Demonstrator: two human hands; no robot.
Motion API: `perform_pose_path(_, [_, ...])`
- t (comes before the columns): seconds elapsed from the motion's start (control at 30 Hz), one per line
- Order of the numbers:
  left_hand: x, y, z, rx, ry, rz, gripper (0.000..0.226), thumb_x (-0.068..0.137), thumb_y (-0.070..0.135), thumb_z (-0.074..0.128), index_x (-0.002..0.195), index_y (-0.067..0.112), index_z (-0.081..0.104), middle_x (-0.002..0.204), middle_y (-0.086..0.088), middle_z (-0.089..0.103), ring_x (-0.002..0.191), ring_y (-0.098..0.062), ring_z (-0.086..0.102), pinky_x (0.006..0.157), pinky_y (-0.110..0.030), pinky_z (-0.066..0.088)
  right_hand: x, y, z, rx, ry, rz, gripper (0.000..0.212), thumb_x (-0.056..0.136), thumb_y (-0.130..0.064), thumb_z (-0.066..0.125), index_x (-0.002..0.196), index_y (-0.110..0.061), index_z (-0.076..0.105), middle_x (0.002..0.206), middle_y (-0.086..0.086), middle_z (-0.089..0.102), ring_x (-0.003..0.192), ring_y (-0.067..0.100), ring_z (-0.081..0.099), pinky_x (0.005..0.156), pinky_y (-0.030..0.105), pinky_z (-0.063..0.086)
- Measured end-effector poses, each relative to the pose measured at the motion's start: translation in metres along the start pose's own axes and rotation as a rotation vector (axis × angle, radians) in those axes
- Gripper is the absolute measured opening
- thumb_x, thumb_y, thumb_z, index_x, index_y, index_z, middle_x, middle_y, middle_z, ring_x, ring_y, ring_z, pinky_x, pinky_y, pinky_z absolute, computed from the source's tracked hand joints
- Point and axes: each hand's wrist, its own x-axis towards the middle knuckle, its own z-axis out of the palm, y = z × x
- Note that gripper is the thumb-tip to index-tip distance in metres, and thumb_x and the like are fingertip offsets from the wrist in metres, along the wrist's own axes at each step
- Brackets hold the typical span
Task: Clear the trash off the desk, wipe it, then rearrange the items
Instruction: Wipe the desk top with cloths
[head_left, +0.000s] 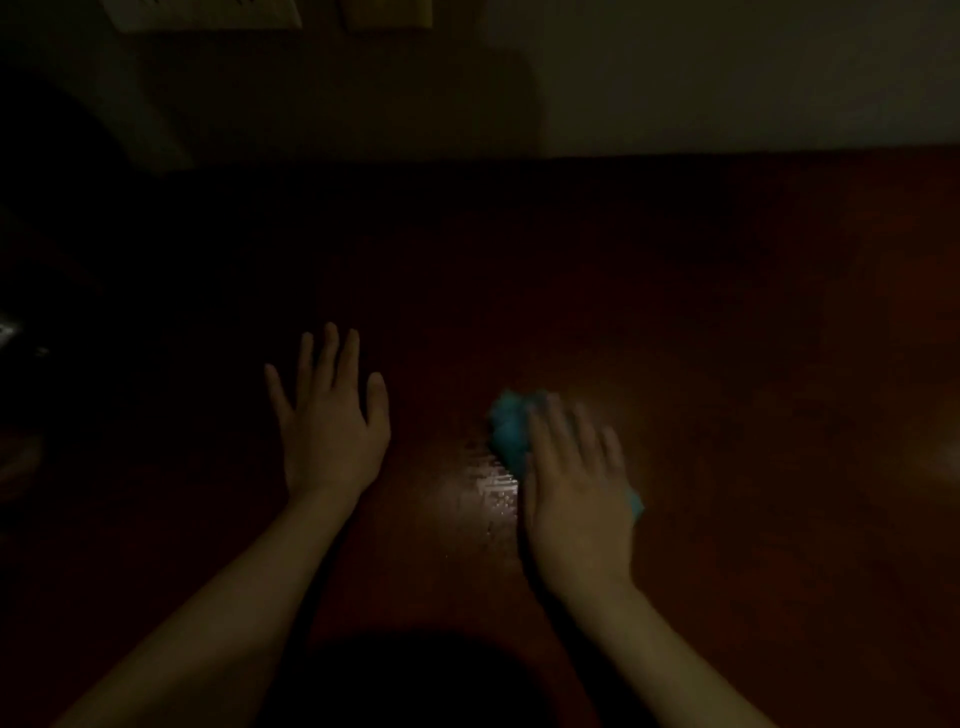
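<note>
The blue cloth (508, 431) is pinned flat to the surface (727, 312), a little right of centre and close to the near edge. It is covered almost wholly by the right hand (574, 488). The fingers are laid out straight over it and the palm is pressed down, so nothing is curled round it. Only two bits of cloth are shown: a bunched end poking out ahead and to the left of the fingers, and a small corner by the heel of the palm on the right. Its long axis is therefore judged to run diagonally, from far-left to near-right, under the hand.

The right hand is blurred, so a wiping stroke is taken to be under way. A wet, shiny patch (491, 488) is caught just left of the cloth, between the two hands.

The left hand (332, 421) is spread flat on the surface, fingers wide, nothing held, well apart from the cloth. The dry stretch to the right and far side is reached more easily by the right hand. A pale wall (727, 67) is seen beyond; the far left is too dark to read.
</note>
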Motion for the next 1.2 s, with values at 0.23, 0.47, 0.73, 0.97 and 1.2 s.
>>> perform_pose_path(0.23, [-0.054, -0.003, -0.006, -0.011, 0.002, 0.046, 0.064, 0.097, 0.046, 0.010, 0.151, 0.015, 0.025, 0.158, -0.004, 0.021, 0.148, -0.018, 0.005, 0.120, -0.047, -0.005, -0.036, -0.006, -0.004, -0.004, 0.018, 0.289, 0.052, 0.099, -0.032, 0.022, 0.143, -0.010, 0.040, 0.150, 0.011, 0.035, 0.140, 0.030, 0.032, 0.116, 0.047, 0.018])
perform_pose_path(0.47, [-0.103, -0.024, -0.014, -0.026, 0.021, 0.054, 0.062, 0.097, 0.042, 0.015, 0.149, 0.013, 0.029, 0.157, -0.004, 0.025, 0.148, -0.018, 0.007, 0.119, -0.044, -0.005, -0.122, -0.081, -0.003, 0.084, -0.071, -0.019, 0.053, 0.094, -0.032, 0.031, 0.143, -0.013, 0.041, 0.149, 0.007, 0.039, 0.139, 0.026, 0.035, 0.110, 0.045, 0.022])
perform_pose_path(0.73, [-0.144, -0.019, -0.019, -0.010, -0.025, 0.015, 0.063, 0.096, 0.044, 0.011, 0.151, 0.016, 0.022, 0.159, -0.003, 0.018, 0.148, -0.019, 0.001, 0.119, -0.049, -0.005, -0.154, 0.022, -0.024, 0.001, 0.048, 0.325, 0.051, 0.096, -0.030, 0.027, 0.138, -0.010, 0.047, 0.143, 0.012, 0.046, 0.133, 0.031, 0.042, 0.111, 0.044, 0.019])
perform_pose_path(0.97, [-0.165, 0.017, -0.012, -0.003, -0.060, 0.093, 0.061, 0.096, 0.045, 0.006, 0.152, 0.020, 0.010, 0.160, 0.002, 0.004, 0.148, -0.017, -0.008, 0.118, -0.047, -0.010, -0.149, 0.022, -0.018, -0.027, 0.055, 0.239, 0.051, 0.095, -0.030, 0.028, 0.137, -0.009, 0.049, 0.141, 0.012, 0.049, 0.132, 0.032, 0.044, 0.111, 0.043, 0.018])
perform_pose_path(1.2, [-0.135, 0.055, 0.001, -0.017, -0.056, 0.124, 0.062, 0.096, 0.047, 0.005, 0.153, 0.022, 0.009, 0.160, 0.002, 0.000, 0.147, -0.016, -0.011, 0.118, -0.048, -0.012, -0.121, 0.047, -0.017, -0.038, 0.013, 0.136, 0.051, 0.098, -0.035, 0.024, 0.139, -0.014, 0.046, 0.145, 0.007, 0.045, 0.135, 0.027, 0.041, 0.114, 0.040, 0.015])
